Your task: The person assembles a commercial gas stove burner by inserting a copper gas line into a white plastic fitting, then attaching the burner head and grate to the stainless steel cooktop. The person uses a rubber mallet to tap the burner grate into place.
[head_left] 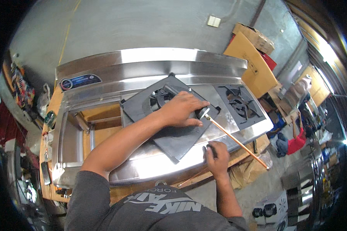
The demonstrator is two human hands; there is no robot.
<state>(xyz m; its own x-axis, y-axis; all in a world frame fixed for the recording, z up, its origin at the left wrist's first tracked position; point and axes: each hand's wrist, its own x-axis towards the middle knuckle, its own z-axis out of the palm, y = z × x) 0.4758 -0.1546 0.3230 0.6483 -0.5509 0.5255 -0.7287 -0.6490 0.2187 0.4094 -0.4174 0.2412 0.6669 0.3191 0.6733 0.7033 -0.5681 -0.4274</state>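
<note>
An upturned dark grey burner plate [177, 144] lies askew on a stainless steel stove top [216, 98]. Under my left hand [186, 109] is the burner's black tube [169, 89], and my fingers are closed round it near the metal end fitting [205, 113]. From that fitting a thin copper pipe [239, 142] runs out past the stove's front edge. My right hand [218, 157] is by the front edge, below the pipe, its fingers curled in. What those fingers hold, if anything, is too small to make out.
Right of the plate, a black burner with a pan support [241, 104] is set in the stove. At left gapes a rectangular opening [100, 123]. Cardboard boxes [250, 65] lean behind the right end. A person in red [297, 142] crouches at far right.
</note>
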